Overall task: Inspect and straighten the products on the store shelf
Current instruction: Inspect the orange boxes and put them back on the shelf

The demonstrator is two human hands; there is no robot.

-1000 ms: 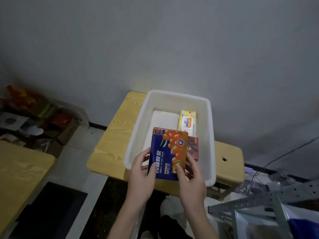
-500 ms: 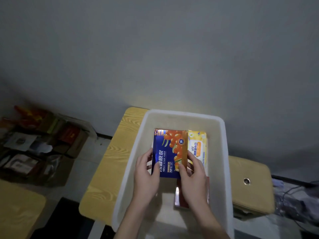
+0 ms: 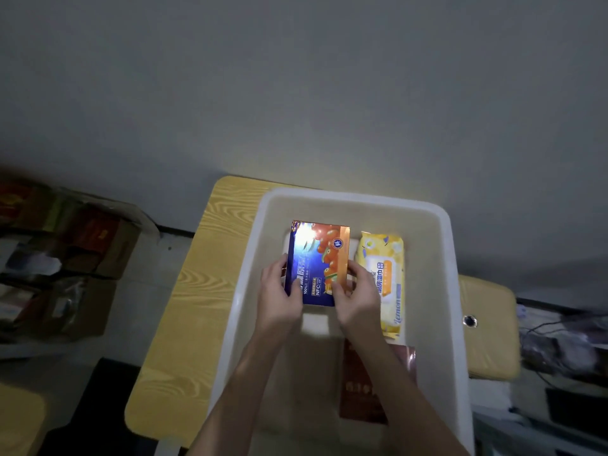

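The box (image 3: 317,261) is now down in the bin (image 3: 450,258), just beside the wipes (image 3: 385,281) — nearly placed. The left hand (image 3: 279,291) and right hand (image 3: 357,297) both pinch its sides.

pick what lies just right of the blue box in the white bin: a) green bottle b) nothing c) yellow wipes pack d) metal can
c: the yellow wipes pack lies in the white bin to the right of the blue box, which the left hand and right hand grip.
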